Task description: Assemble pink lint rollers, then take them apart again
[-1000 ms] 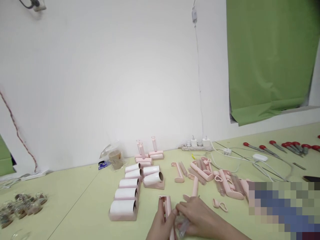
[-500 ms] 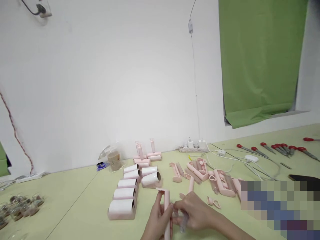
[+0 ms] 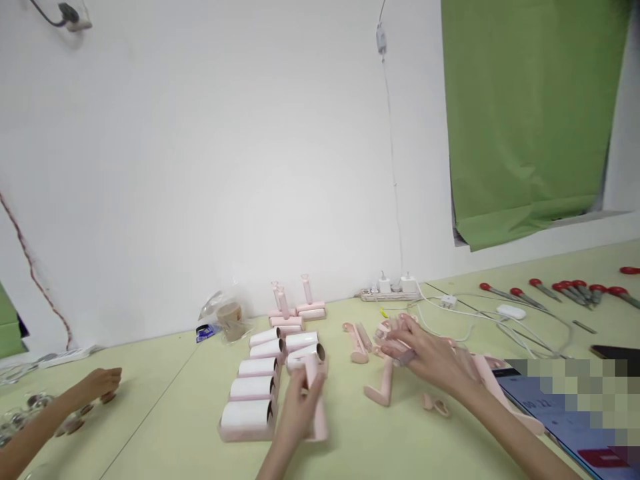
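My left hand (image 3: 295, 412) is closed round a pink plastic roller cover (image 3: 315, 400), held upright just right of the row of white lint rolls in pink trays (image 3: 247, 390). My right hand (image 3: 425, 353) reaches out over the pile of pink handles and parts (image 3: 395, 333); its fingers are curled on a small clear piece that I cannot make out. A loose pink handle (image 3: 383, 387) lies on the table between my hands.
Another person's hand (image 3: 97, 385) reaches in at the far left near small glass items (image 3: 20, 417). Several assembled pink rollers (image 3: 295, 307) stand by the wall. A power strip (image 3: 393, 291), cables, red-handled screwdrivers (image 3: 565, 292) and a phone lie to the right.
My right hand let go of the cover and moved up and right to the parts pile. My left hand lifted the cover upright. Another person's hand came in at the left.
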